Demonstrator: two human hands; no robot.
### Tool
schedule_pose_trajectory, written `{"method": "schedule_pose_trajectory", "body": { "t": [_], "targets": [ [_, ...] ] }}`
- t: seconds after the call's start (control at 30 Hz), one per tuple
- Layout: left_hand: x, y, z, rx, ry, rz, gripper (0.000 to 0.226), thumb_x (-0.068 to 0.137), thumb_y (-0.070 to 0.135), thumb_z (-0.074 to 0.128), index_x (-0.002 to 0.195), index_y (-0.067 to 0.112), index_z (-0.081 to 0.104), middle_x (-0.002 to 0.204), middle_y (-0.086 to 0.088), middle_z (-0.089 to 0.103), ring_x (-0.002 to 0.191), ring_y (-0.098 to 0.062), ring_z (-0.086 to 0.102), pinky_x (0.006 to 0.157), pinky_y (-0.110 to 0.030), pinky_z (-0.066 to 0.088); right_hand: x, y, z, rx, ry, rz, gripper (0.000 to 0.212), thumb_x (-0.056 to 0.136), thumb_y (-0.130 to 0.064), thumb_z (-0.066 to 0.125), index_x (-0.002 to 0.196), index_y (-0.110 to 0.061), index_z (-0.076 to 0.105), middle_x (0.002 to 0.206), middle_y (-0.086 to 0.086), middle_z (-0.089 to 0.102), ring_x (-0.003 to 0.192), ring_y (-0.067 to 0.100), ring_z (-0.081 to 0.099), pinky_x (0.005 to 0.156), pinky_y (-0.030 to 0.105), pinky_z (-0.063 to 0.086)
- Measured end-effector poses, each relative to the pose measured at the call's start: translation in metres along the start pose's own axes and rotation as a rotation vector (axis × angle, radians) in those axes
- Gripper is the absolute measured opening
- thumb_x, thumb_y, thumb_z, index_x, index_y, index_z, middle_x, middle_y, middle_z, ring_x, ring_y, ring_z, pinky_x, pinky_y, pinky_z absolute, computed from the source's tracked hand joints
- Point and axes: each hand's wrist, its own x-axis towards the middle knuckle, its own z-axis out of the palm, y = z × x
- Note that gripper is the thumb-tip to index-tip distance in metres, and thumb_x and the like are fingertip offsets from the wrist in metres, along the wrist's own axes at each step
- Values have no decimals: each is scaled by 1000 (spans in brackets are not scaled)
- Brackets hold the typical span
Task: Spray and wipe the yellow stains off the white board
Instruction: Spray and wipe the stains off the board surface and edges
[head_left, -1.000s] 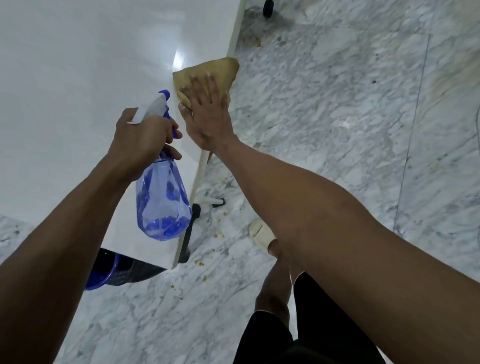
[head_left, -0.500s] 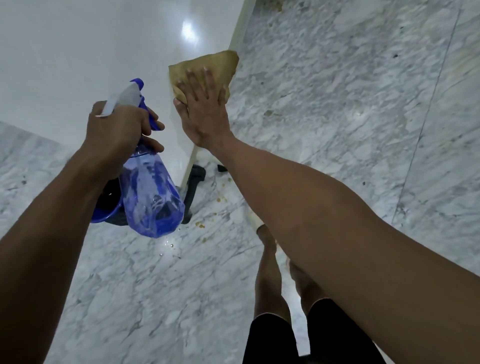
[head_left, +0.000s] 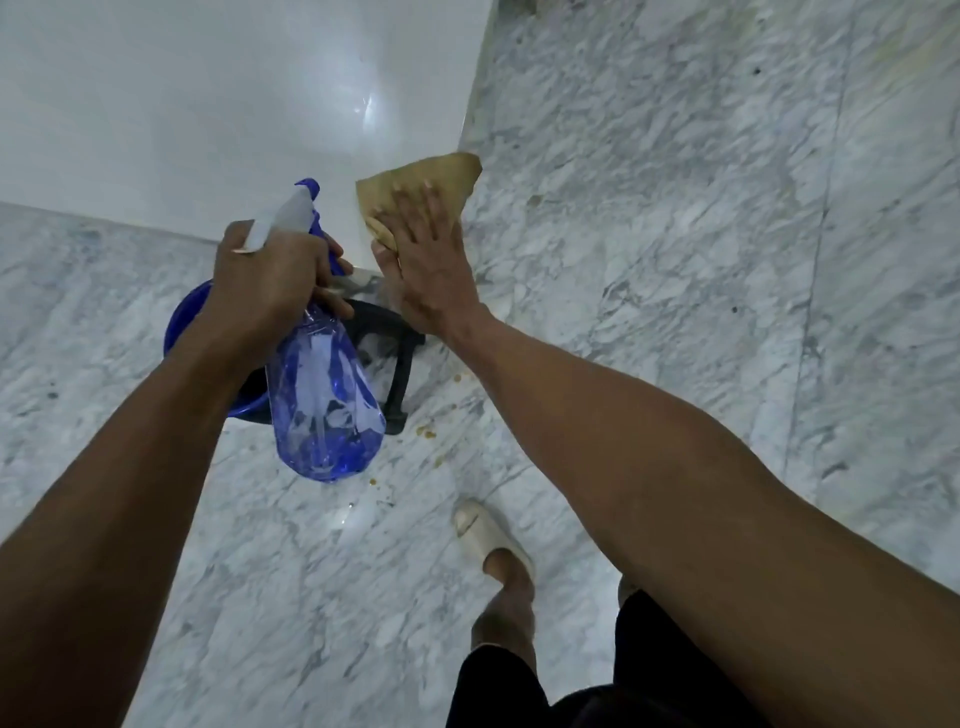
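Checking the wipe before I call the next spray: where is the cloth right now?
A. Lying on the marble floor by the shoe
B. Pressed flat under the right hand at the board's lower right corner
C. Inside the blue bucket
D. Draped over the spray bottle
B: the right hand lies flat on the yellow cloth at the white board corner, while the left hand grips the spray bottle.

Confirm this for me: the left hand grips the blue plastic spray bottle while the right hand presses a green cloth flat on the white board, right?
Not quite. In the head view the cloth is yellowish tan, not green. The left hand does grip the blue plastic spray bottle, and the right hand presses the cloth flat on the white board.
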Motion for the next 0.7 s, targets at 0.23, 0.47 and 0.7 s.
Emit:
{"method": "schedule_pose_trajectory", "body": {
  "t": [0.23,0.47,0.7],
  "targets": [
    [-32,-44,-53,-13,-113,87,32,94,-13,37,75,1,58,78,-13,63,32,-12,59,39,-18,50,-67,-42,17,106,-41,60,55,105,-38,27,155,-16,35,167,5,19,155,30,0,122,57,11],
    [-64,-50,-94,-60,-69,116,21,82,-10,45,75,-1,63,88,-24,67,37,-18,61,40,-22,51,-125,-78,-36,685,-338,305,37,110,-35,30,135,-22,55,135,7,56,106,0,61,87,9,44],
    [-87,-35,-120,-139,-31,97,16,71,3,51,75,2,67,88,-22,70,42,-23,64,51,-34,56,-90,-109,-121,828,-183,461,59,106,-51,32,125,-5,64,124,18,65,108,34,63,93,42,53]
  ]
}}
